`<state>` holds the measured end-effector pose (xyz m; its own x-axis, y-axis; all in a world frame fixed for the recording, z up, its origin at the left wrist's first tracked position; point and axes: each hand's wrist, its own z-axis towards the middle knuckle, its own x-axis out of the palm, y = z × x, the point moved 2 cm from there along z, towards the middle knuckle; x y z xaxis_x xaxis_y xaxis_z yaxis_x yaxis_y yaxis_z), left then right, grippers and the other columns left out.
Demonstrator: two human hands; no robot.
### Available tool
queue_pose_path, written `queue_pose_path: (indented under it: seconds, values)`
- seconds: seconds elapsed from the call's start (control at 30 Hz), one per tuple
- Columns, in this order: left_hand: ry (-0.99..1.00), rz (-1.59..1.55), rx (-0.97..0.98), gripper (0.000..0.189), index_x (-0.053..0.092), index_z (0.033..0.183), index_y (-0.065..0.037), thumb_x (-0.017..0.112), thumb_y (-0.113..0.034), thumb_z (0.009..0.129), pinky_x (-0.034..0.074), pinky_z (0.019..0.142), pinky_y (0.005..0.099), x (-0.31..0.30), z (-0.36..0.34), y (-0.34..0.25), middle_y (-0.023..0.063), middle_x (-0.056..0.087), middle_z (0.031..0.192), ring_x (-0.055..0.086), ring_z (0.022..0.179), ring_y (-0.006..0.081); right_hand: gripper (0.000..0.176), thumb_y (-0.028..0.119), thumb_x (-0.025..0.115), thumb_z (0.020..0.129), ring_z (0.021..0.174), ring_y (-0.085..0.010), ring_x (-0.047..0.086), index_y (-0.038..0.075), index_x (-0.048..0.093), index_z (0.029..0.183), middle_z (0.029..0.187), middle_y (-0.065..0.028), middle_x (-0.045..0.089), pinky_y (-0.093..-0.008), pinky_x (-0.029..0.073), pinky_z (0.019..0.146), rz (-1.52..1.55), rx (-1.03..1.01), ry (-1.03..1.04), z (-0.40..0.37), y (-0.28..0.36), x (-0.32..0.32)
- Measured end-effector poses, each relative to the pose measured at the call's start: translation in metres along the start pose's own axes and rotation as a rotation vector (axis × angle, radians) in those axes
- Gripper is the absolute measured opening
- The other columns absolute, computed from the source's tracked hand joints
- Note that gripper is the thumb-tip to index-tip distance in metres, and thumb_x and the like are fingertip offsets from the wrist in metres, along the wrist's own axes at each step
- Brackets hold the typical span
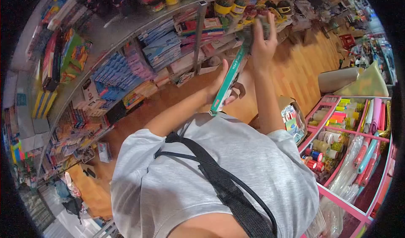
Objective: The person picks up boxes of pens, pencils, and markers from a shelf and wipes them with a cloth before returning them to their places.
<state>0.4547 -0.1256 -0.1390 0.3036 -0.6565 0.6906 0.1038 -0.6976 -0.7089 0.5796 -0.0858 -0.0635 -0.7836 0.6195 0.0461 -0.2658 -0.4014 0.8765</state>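
Note:
My left hand (pixel 222 90) is closed around the lower part of a long, flat teal box with white lettering (pixel 230 80), held on a slant in front of the shelves. My right hand (pixel 264 39) is raised higher, at the box's upper end, its fingers wrapped around a blurred dark greenish item (pixel 252 29) that I cannot identify. Both arms reach out from my grey shirt (pixel 211 174), which has a black strap (pixel 219 179) across it.
Metal shelving (pixel 198 31) packed with stationery, boxes and jars runs along the left and top. A pink rack (pixel 337 132) with tape rolls and wrapping-paper rolls stands on the right. A cardboard box of small goods (pixel 293 120) sits on the wooden floor (pixel 303 65).

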Motion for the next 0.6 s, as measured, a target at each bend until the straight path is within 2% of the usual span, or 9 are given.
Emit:
queue_pose_path:
  seconds: [0.07, 0.1, 0.13, 0.17, 0.23, 0.37, 0.43, 0.53, 0.6]
  values:
    - [0.086, -0.111, -0.012, 0.099, 0.027, 0.128, -0.022, 0.012, -0.086, 0.054, 0.036, 0.029, 0.0204, -0.005, -0.003, -0.005, 0.0177, 0.053, 0.074, 0.045, 0.035, 0.0138, 0.056, 0.019, 0.061, 0.075, 0.122, -0.0303, 0.031, 0.002, 0.039, 0.124, 0.13, -0.0217, 0.034, -0.0336, 0.026, 0.098, -0.318, -0.216, 0.161, -0.011, 0.011, 0.009]
    - [0.416, -0.422, 0.064, 0.088, 0.023, 0.13, -0.007, 0.02, -0.073, 0.073, 0.05, 0.047, 0.0305, -0.029, 0.004, 0.007, 0.0163, 0.057, 0.093, 0.059, 0.058, 0.0211, 0.058, 0.016, 0.061, 0.074, 0.124, -0.0291, 0.028, 0.003, 0.037, 0.125, 0.131, -0.0222, 0.031, -0.0336, 0.025, 0.099, -0.341, -0.214, 0.22, -0.025, 0.015, 0.016]
    - [0.416, -0.421, 0.067, 0.088, 0.023, 0.13, -0.007, 0.02, -0.073, 0.073, 0.05, 0.047, 0.0305, -0.049, 0.011, 0.022, 0.0163, 0.057, 0.093, 0.059, 0.058, 0.0211, 0.06, 0.013, 0.061, 0.073, 0.125, -0.0279, 0.026, 0.003, 0.036, 0.126, 0.132, -0.0227, 0.029, -0.0336, 0.023, 0.099, -0.364, -0.21, 0.281, -0.042, 0.018, 0.023]
    - [0.535, -0.827, 0.182, 0.087, 0.019, 0.132, -0.008, 0.025, -0.072, 0.074, 0.037, 0.074, 0.0352, -0.065, 0.016, 0.031, 0.0131, 0.037, 0.116, 0.041, 0.092, 0.0233, 0.064, 0.012, 0.061, 0.07, 0.125, -0.0309, 0.025, 0.006, 0.035, 0.128, 0.133, -0.0227, 0.026, -0.0339, 0.023, 0.099, -0.346, -0.188, 0.37, -0.058, 0.022, 0.027]
    - [0.641, -1.234, 0.302, 0.086, 0.016, 0.134, -0.009, 0.029, -0.07, 0.074, 0.024, 0.102, 0.04, -0.065, 0.011, 0.026, 0.01, 0.016, 0.139, 0.023, 0.126, 0.0255, 0.067, 0.009, 0.06, 0.068, 0.126, -0.033, 0.024, 0.008, 0.033, 0.129, 0.135, -0.0224, 0.024, -0.035, 0.023, 0.099, -0.367, -0.135, 0.492, -0.085, 0.034, 0.033]
    - [0.224, -0.695, 0.55, 0.076, 0.023, 0.131, -0.019, 0.03, -0.068, 0.075, 0.04, 0.088, 0.0393, -0.005, -0.021, -0.014, 0.0064, 0.038, 0.124, 0.044, 0.107, 0.0275, 0.072, 0.001, 0.06, 0.062, 0.124, -0.0338, 0.027, 0.012, 0.035, 0.129, 0.137, -0.018, 0.022, -0.036, 0.026, 0.097, -0.456, -0.215, 0.597, -0.116, 0.038, 0.037]
    - [-0.12, -0.568, 0.431, 0.072, 0.021, 0.132, -0.021, 0.031, -0.066, 0.076, 0.038, 0.091, 0.0396, 0.044, -0.044, -0.052, 0.0049, 0.037, 0.126, 0.043, 0.11, 0.0289, 0.071, 0.0, 0.059, 0.062, 0.124, -0.0337, 0.027, 0.012, 0.036, 0.128, 0.136, -0.0183, 0.023, -0.0359, 0.026, 0.097, -0.429, -0.183, 0.6, -0.108, 0.033, 0.034]
    - [-0.21, -0.549, 0.084, 0.076, 0.022, 0.132, -0.017, 0.028, -0.067, 0.076, 0.037, 0.093, 0.0419, 0.024, -0.033, -0.04, 0.0107, 0.039, 0.127, 0.042, 0.112, 0.0325, 0.056, 0.003, 0.059, 0.068, 0.123, -0.0333, 0.029, 0.009, 0.042, 0.122, 0.132, -0.0181, 0.031, -0.0353, 0.027, 0.098, -0.375, -0.197, 0.533, -0.081, 0.027, 0.033]
    - [0.072, -0.623, 0.186, 0.082, 0.022, 0.133, -0.009, 0.03, -0.068, 0.076, 0.031, 0.097, 0.0462, 0.009, -0.02, -0.021, 0.0163, 0.033, 0.131, 0.036, 0.117, 0.0333, 0.05, 0.001, 0.057, 0.071, 0.124, -0.0346, 0.024, 0.007, 0.042, 0.119, 0.131, -0.018, 0.032, -0.0366, 0.029, 0.098, -0.406, -0.275, 0.515, -0.058, 0.017, 0.034]
